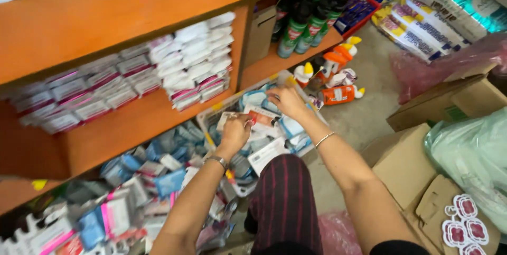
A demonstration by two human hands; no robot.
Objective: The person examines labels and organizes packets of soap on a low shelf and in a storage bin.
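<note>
My left hand (235, 132) is closed around a small flat red-and-white packet (257, 117) over a clear plastic bin (206, 124) full of small packets. My right hand (287, 100) reaches into the same bin, fingers bent down on the blue-and-white packets (290, 128); whether it grips one I cannot tell. A watch sits on my left wrist and a thin bracelet on my right. My knee in dark striped trousers (282, 197) is just below the bin.
Orange wooden shelves (121, 123) hold stacked white-and-pink packs (195, 65) and green spray cans (303, 22). Orange bottles (338, 94) lie on the floor. Cardboard boxes (417, 165) and plastic bags (470, 149) crowd the right. Loose packets (121, 207) fill the lowest shelf.
</note>
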